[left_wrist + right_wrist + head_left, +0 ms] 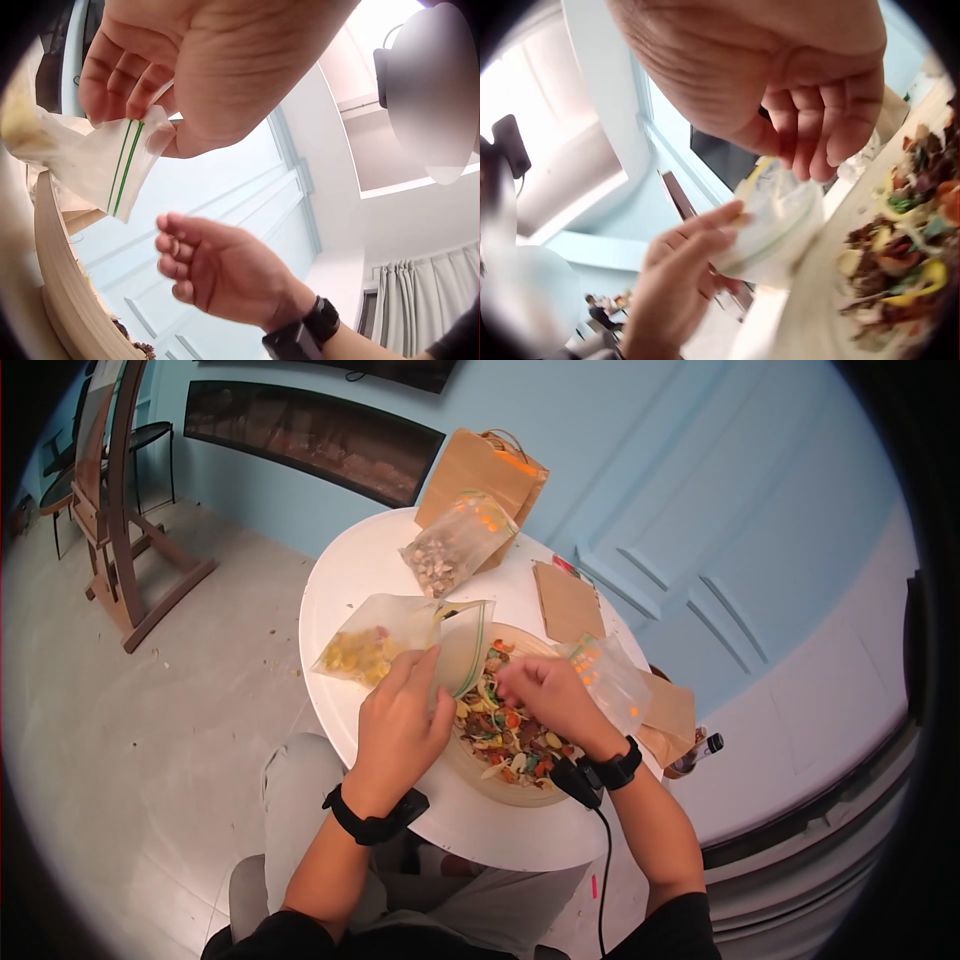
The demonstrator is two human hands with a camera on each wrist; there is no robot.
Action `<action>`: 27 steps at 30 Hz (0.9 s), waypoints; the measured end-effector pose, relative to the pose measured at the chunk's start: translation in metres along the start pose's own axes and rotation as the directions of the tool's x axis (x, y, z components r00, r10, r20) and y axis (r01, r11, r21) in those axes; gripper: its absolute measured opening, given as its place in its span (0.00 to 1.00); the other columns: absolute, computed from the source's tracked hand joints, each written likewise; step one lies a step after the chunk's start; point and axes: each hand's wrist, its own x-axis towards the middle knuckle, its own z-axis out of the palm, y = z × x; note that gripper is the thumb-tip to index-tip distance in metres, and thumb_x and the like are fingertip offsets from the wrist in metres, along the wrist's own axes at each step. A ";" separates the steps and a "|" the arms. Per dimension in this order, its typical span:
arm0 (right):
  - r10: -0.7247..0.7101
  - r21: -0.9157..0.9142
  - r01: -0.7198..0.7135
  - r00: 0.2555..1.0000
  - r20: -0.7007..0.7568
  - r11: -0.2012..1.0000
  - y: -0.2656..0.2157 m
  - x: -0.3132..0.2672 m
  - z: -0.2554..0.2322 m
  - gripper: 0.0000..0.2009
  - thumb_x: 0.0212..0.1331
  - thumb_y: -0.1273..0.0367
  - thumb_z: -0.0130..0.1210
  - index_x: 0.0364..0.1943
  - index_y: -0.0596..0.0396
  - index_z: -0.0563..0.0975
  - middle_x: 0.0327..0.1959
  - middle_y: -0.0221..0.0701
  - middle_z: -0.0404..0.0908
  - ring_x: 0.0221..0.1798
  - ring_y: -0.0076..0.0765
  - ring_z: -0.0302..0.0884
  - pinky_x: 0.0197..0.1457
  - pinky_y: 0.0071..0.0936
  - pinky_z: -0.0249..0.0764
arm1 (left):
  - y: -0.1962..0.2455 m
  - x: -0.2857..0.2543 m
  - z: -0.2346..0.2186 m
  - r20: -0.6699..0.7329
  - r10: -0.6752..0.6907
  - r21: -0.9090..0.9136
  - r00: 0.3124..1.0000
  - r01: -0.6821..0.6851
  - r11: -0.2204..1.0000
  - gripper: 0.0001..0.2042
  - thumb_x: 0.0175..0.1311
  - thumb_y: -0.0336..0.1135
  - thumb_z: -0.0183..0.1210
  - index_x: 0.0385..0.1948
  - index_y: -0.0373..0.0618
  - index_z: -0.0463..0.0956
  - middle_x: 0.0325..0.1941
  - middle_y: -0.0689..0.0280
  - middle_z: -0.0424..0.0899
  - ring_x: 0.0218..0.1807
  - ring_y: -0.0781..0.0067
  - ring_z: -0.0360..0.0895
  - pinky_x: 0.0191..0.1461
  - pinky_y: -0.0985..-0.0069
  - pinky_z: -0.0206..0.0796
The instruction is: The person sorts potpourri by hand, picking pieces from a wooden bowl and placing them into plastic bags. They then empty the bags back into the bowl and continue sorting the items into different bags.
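Observation:
My left hand (402,712) pinches the open top edge of a clear zip bag (462,650) with green seal lines, its thumb on one side and fingers on the other. Yellow pieces (357,652) lie in the bag's lower end, which rests on the table to the left. Beneath the bag's mouth stands a wide, pale bowl (472,785) filled with mixed dried pieces (515,735) in brown, orange, green and yellow. Over the bowl hovers my right hand (550,698), fingers loosely curled; in the left wrist view nothing shows between them.
On the round white table (330,575) stand a brown paper bag (475,470) and a zip bag of pale chunks (450,555). A flat brown packet (567,603) and another clear bag (612,685) lie right of the bowl. A bottle (697,753) stands by the right edge.

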 end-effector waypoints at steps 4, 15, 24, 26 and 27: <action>-0.054 -0.321 0.100 0.987 0.149 0.942 0.033 -0.016 0.013 0.12 0.65 0.61 0.66 0.40 0.57 0.85 0.31 0.30 0.87 0.34 0.28 0.85 0.38 0.25 0.77 | -0.002 0.000 0.002 0.010 0.000 0.002 1.000 0.000 1.000 0.19 0.61 0.27 0.60 0.54 0.32 0.77 0.49 0.52 0.82 0.43 0.48 0.83 0.46 0.61 0.77; 0.032 -0.023 -0.030 0.997 0.068 0.999 0.045 -0.032 0.007 0.12 0.70 0.62 0.61 0.44 0.57 0.82 0.36 0.28 0.85 0.32 0.20 0.80 0.34 0.20 0.76 | 0.002 -0.001 0.006 0.010 0.010 0.020 1.000 -0.011 1.000 0.18 0.61 0.28 0.60 0.53 0.32 0.78 0.48 0.52 0.82 0.43 0.48 0.83 0.45 0.61 0.77; 0.180 0.742 -0.286 0.958 0.222 0.607 0.074 -0.035 -0.021 0.15 0.75 0.62 0.55 0.56 0.56 0.78 0.44 0.26 0.85 0.40 0.18 0.80 0.40 0.17 0.78 | 0.004 -0.001 0.008 0.028 0.030 0.027 0.999 -0.031 0.999 0.18 0.61 0.28 0.60 0.53 0.31 0.78 0.48 0.52 0.82 0.43 0.49 0.83 0.45 0.61 0.77; 0.187 0.729 -0.290 0.957 0.222 0.620 0.078 -0.035 -0.020 0.16 0.75 0.64 0.54 0.59 0.57 0.76 0.47 0.27 0.85 0.42 0.19 0.81 0.42 0.18 0.78 | 0.004 -0.001 0.008 0.030 0.026 0.026 0.999 -0.026 0.999 0.18 0.61 0.28 0.60 0.53 0.31 0.78 0.48 0.52 0.82 0.43 0.49 0.83 0.46 0.61 0.77; 0.217 0.684 -0.289 0.957 0.193 0.669 0.080 -0.036 -0.017 0.16 0.75 0.64 0.54 0.61 0.58 0.76 0.49 0.28 0.84 0.43 0.20 0.81 0.44 0.18 0.78 | 0.004 -0.001 0.008 0.028 0.026 0.027 0.999 -0.027 0.999 0.18 0.61 0.28 0.60 0.53 0.31 0.78 0.48 0.52 0.82 0.43 0.49 0.83 0.46 0.61 0.77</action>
